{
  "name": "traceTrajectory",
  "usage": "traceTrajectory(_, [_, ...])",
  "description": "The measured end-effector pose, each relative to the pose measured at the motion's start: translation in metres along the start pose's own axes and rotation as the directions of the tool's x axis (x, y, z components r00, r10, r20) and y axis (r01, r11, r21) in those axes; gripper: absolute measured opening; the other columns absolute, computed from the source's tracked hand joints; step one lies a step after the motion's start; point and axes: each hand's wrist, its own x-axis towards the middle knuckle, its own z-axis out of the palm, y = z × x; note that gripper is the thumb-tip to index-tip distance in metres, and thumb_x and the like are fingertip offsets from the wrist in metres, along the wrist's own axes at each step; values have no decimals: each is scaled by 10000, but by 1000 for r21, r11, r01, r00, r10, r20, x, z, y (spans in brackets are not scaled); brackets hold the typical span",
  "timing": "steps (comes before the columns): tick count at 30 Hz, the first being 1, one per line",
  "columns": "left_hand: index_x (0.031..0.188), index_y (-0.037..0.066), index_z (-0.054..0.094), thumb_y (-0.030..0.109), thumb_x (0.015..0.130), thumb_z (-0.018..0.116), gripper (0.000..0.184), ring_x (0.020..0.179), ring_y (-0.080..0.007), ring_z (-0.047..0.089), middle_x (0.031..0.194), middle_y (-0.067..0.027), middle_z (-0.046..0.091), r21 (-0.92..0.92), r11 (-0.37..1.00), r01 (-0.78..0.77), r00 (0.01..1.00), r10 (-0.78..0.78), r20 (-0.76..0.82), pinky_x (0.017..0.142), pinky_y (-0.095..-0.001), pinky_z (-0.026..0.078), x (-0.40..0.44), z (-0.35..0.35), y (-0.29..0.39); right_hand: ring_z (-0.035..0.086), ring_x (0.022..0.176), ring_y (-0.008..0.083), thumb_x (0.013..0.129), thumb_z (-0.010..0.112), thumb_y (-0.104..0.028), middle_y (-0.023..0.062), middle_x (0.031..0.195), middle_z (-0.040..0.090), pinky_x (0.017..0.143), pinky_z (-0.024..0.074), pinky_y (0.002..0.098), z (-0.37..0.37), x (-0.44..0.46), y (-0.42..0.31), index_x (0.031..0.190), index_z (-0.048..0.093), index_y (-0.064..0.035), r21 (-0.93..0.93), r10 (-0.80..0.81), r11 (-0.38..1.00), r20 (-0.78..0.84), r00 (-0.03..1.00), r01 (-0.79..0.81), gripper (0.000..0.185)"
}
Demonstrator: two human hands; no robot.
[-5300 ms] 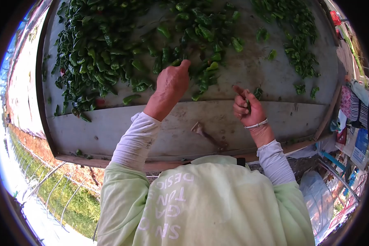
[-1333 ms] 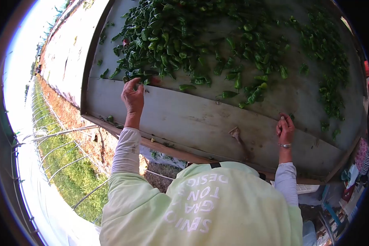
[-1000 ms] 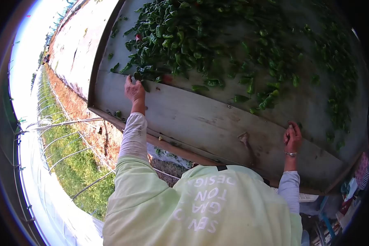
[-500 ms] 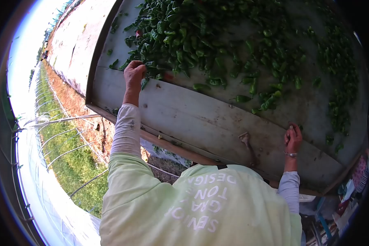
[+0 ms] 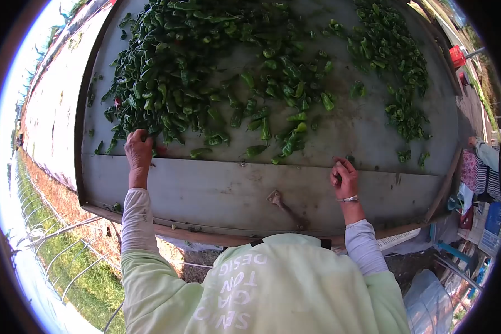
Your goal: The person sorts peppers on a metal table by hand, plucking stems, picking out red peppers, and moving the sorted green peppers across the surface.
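Green peppers lie on a grey metal table (image 5: 206, 183), in a large pile (image 5: 167, 67) at the left and a looser group (image 5: 289, 78) in the middle. My left hand (image 5: 139, 150) is closed at the near edge of the large pile, fingertips against the peppers; what it grips is hidden. My right hand (image 5: 344, 178) hovers over the table's near part at the right, its fingers curled together around something dark and too small to make out. Close to its fingertips is a small dark green piece (image 5: 350, 159).
Another band of peppers (image 5: 401, 72) runs down the table's right side. A brown-handled tool (image 5: 286, 209) lies near the front edge. Beyond the right edge are a person's arm (image 5: 486, 153), patterned cloth and a red object (image 5: 457, 57). Greenery and metal hoops are at the lower left.
The view has swung back toward the right, so the table looks level. My left hand remains closed by the pile's near edge, and my right hand keeps its curled pose over the table.
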Motion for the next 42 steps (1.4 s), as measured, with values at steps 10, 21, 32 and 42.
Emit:
traceTrajectory(10, [945, 48, 649, 158, 553, 767, 423, 838, -370, 617, 908, -168, 634, 142, 990, 23, 995, -36, 89, 768, -412, 503, 0, 3, 16, 434, 479, 62, 854, 559, -114, -18, 646, 490, 400, 315, 171, 7, -14, 9, 1036, 594, -71, 34, 85, 996, 65, 994, -88, 190])
traceTrajectory(21, [1077, 71, 574, 112, 824, 609, 259, 760, -167, 623, 893, -57, 637, -668, -169, 725, 681, 316, 660, 549, -257, 495, -92, -8, 99, 551, 1077, 288, 878, 509, -222, 128, 1184, 550, 672, 553, 334, 62, -44, -8, 1272, 450, -98, 281, 270, 833, 546, 793, -477, 417])
traceTrajectory(32, [1398, 65, 245, 306, 716, 725, 869, 1324, -372, 237, 1408, -191, 269, -642, 726, -246, 754, 560, 343, 1053, -432, 276, -228, 9, 269, 475, 1171, 184, 897, 546, -339, 21, 1250, 490, 924, 447, 367, 93, -47, 27, 1268, 463, -154, 444, 301, 600, 645, 703, -665, 422])
traceTrajectory(42, [1281, 21, 463, 201, 846, 645, 504, 1074, -174, 553, 1213, -90, 549, -878, 427, 218, 674, 585, 452, 884, -309, 447, -186, 28, 257, 585, 1005, 288, 846, 582, -78, 126, 1178, 521, 621, 528, 241, -49, -100, -10, 1207, 516, -132, 527, 274, 699, 425, 863, -482, 371])
